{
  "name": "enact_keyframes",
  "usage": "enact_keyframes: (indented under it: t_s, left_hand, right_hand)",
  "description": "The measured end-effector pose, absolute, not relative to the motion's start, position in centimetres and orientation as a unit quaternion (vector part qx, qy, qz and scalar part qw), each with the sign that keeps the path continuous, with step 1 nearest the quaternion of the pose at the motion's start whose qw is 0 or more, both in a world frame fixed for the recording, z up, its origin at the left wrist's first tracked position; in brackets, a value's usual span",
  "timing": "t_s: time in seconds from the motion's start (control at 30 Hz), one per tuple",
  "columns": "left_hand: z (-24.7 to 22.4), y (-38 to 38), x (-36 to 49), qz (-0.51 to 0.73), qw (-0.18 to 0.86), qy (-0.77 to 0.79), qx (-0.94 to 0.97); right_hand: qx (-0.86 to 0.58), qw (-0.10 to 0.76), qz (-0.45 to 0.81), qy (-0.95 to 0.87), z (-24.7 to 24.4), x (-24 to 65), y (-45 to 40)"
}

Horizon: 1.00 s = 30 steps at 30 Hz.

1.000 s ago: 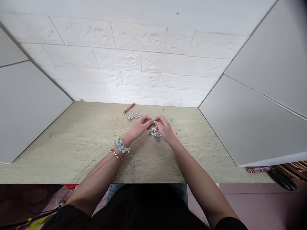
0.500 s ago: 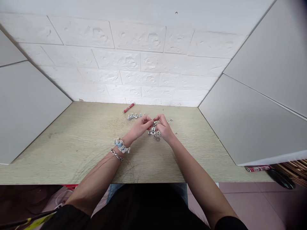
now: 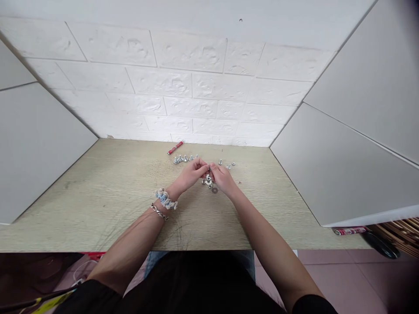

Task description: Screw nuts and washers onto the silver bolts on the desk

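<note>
My left hand [image 3: 193, 173] and my right hand [image 3: 223, 178] meet fingertip to fingertip above the middle of the table. Both are closed in a pinch around a small dark metal piece [image 3: 209, 169], mostly hidden by the fingers, which looks like a bolt. Just below the fingers lies a small pile of nuts and washers [image 3: 208, 179], with a flat washer [image 3: 214, 190] at its near edge. Behind my left hand, several bolts [image 3: 185, 158] stand in a row. Beyond my right hand are a bolt [image 3: 220, 162], another bolt [image 3: 228, 166] and a nut [image 3: 233, 164].
A red tube [image 3: 175, 148] lies on the wooden table [image 3: 131, 174] near the white brick-patterned wall [image 3: 176, 83]. Grey panels border both sides. At the right edge are another red tube [image 3: 351, 230] and a black object [image 3: 381, 245].
My right fingers have come down and closed against the piece at my left fingertips. The bolts behind my right hand now show more fully.
</note>
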<state>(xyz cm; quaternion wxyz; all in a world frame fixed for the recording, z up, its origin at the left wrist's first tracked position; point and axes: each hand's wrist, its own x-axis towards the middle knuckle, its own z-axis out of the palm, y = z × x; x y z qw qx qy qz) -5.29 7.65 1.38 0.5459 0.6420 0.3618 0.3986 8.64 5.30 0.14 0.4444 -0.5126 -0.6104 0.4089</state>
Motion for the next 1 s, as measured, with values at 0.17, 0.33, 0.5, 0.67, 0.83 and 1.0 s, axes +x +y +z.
enact_keyframes:
  t_s: [0.17,0.33,0.5,0.67,0.83,1.0]
  left_hand:
    - [1.65,7.45,-5.30,0.418,0.555,0.365,0.620]
    - [1.55,7.41,-5.16,0.415,0.567,0.361,0.613]
    - [1.28,7.58,-5.18,0.405,0.562,0.350,0.631]
    - [1.44,7.47,-5.30,0.405,0.556,0.362,0.629]
    - [1.42,7.47,-5.25,0.404,0.550,0.375,0.628]
    - [1.27,7.68,-5.21,0.406,0.556,0.374,0.622]
  right_hand:
    - [-0.471,0.487,0.444,-0.587,0.31,8.98,5.18]
    - [-0.506,0.505,0.411,-0.565,0.44,8.85,5.15]
    - [-0.543,0.449,0.405,-0.583,0.59,8.57,5.07]
    - [-0.517,0.458,0.408,-0.597,0.66,8.75,5.06]
    - [-0.498,0.492,0.420,-0.577,0.56,9.00,5.32]
    - [-0.536,0.475,0.411,-0.564,0.59,8.83,5.41]
